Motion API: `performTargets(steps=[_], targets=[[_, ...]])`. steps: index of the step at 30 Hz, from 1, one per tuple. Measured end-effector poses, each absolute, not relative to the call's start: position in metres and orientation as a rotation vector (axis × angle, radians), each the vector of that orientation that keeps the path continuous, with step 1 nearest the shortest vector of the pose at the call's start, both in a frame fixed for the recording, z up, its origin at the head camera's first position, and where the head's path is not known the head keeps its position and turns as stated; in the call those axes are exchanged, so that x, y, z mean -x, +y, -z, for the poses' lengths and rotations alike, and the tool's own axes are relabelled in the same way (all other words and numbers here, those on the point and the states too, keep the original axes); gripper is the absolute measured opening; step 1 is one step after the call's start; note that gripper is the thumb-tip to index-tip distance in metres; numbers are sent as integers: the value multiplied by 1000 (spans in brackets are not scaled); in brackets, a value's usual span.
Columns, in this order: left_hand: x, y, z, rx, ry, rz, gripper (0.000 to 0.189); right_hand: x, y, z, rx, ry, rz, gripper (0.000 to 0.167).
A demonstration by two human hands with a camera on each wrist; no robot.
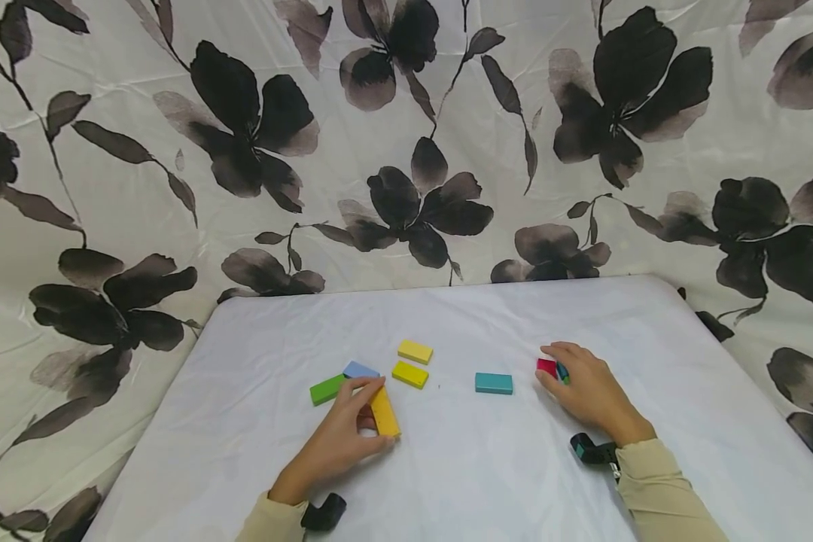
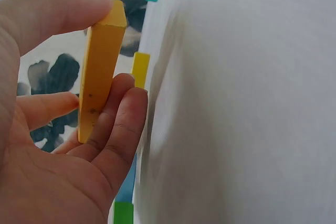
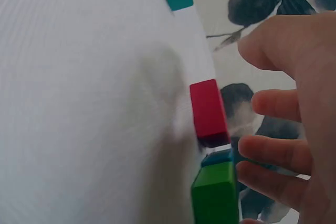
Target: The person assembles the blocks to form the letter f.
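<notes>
"How are the hands placed?"

"Well apart, both reaching in from the near side of the surface (image 1: 461, 474), beige sleeves (image 1: 664, 489) down to the wrists. The left hand (image 1: 339, 436) is clamped on the orange-yellow block (image 1: 385, 414), thumb at one end, fingertips at the other and along its side."

"And the right hand (image 1: 591, 388)?"

"Thumb and fingers spread around the red block (image 1: 546, 366). From the right wrist there's a gap between thumb and red block; the other fingertips sit close by a green piece (image 3: 215, 198) and a dark blue piece (image 3: 218, 158). Whether any of them touches, I can't tell."

"What does the held one look like?"

"Long, plain, squared at the ends, with a few dark specks on one broad face. It's tilted in the grip, just in front of a blue block (image 1: 360, 369) and a green block (image 1: 327, 389)."

"Anything between the hands?"

"Farther back, two yellow blocks (image 1: 409, 374) lie near each other, and a teal block (image 1: 494, 384) lies flat, closer to the right hand."
</notes>
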State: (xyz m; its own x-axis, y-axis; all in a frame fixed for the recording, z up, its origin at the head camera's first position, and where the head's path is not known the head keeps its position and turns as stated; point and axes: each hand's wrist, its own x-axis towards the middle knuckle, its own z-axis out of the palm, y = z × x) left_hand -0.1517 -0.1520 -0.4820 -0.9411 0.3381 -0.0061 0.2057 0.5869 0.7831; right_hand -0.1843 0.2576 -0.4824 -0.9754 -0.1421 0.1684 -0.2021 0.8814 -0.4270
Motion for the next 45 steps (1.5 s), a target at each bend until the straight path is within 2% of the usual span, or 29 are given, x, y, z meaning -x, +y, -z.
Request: performTargets(steps=[26, 36, 45], targets=[[156, -121, 481, -640, 2517, -1373, 77, 180, 224, 476, -470, -2638, -947, 29], [155, -108, 484, -684, 2518, -1367, 72, 178, 193, 477, -444, -2689, -1293, 34], [153, -91, 486, -717, 2466, -1434, 70, 167, 160, 481, -368, -2755, -1662, 31]])
